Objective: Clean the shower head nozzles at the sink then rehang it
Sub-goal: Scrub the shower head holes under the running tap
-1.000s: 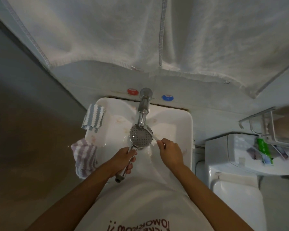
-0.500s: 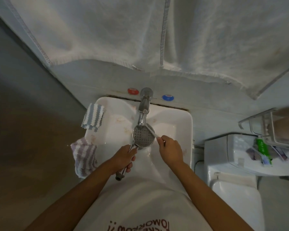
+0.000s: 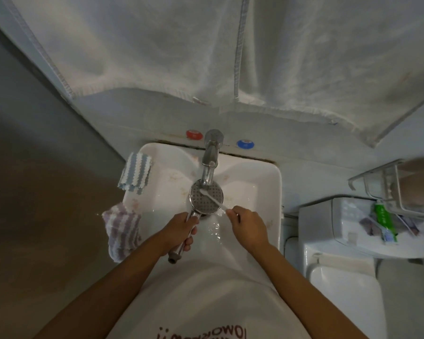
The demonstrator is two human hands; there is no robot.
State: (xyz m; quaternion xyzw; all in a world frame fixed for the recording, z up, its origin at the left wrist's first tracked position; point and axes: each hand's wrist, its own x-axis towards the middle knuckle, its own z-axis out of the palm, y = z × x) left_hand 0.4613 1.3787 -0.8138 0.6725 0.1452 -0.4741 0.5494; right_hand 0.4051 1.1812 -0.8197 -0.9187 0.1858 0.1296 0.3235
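Note:
A chrome shower head [image 3: 206, 198] faces up over the white sink [image 3: 262, 192], just under the tap spout [image 3: 209, 165]. My left hand [image 3: 181, 231] is wrapped around its handle, whose threaded end sticks out below my fingers. My right hand [image 3: 249, 227] pinches a white toothbrush [image 3: 212, 198]. The brush head lies on the upper left part of the nozzle plate and the handle crosses the plate towards my fingers.
Two striped cloths hang on the sink's left rim, one blue [image 3: 136, 176] and one purple [image 3: 123, 230]. White towels [image 3: 206, 52] hang above the sink. A toilet cistern [image 3: 353, 231] with a green tube [image 3: 384, 218] stands to the right, under a wall rack [image 3: 389, 184].
The brush head has slid from the plate's right edge across to its upper left. The shower head has shifted slightly up towards the spout. My left hand keeps its grip.

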